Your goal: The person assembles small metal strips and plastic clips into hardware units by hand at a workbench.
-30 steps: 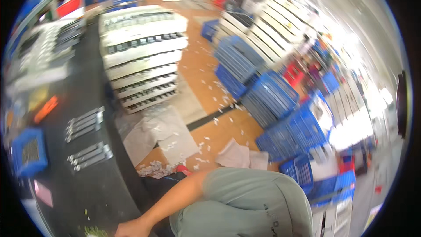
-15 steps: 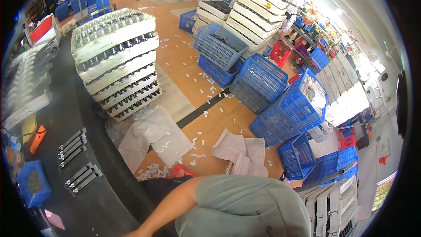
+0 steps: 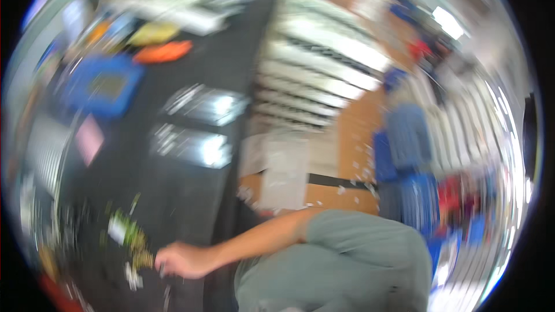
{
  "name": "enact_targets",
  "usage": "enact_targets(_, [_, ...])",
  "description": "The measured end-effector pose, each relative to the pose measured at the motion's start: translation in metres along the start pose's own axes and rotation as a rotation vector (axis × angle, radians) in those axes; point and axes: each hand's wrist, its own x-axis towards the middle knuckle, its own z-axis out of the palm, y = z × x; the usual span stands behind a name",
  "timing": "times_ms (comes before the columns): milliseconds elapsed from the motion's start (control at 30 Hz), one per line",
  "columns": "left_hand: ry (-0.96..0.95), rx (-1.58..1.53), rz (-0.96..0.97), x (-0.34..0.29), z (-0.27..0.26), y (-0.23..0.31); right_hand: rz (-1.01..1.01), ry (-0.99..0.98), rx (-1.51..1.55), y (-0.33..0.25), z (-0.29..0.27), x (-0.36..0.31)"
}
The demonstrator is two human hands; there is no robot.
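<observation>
My right hand (image 3: 185, 260) is low over the black tabletop (image 3: 185, 202), its fingers curled in. A small greyish bit shows at the fingertips, too smeared to name. Just beyond the fingers lies a blurred cluster of small green, yellow and white things (image 3: 130, 232). Farther up the table, flat shiny metal strips with pale ends sit in two groups, the far group (image 3: 211, 107) and the near group (image 3: 196, 145). My left hand is out of the picture.
A blue tray (image 3: 104, 86), a pink card-like piece (image 3: 89, 140) and an orange tool (image 3: 163, 52) are on the table's left side. A tall stack of white trays (image 3: 318, 69) stands beyond its right edge. Blue crates (image 3: 419, 199) are on the right.
The view has swung left and toward the table and is blurred. My right hand, earlier cut off at the lower edge, now shows fully beside the green cluster.
</observation>
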Motion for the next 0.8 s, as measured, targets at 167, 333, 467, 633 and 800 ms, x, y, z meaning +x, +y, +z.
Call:
enact_targets(167, [0.040,-0.024,0.111,0.009,0.058,0.000,0.318,-0.048,0.147,-0.017,-0.035,-0.002])
enact_targets(333, [0.186,-0.079,-0.009,-0.003,0.059,-0.015,0.272,-0.038,0.200,-0.012,-0.033,-0.004])
enact_targets(467, [0.210,-0.189,0.033,-0.007,0.057,-0.029,0.210,0.023,0.136,-0.011,-0.024,-0.006])
enact_targets(633, [0.110,-0.183,0.140,-0.006,0.052,-0.038,0.244,0.101,0.106,-0.025,-0.017,-0.019])
enact_targets(800, [0.109,0.024,0.337,0.006,0.072,0.001,0.342,0.101,0.087,-0.034,-0.008,-0.026])
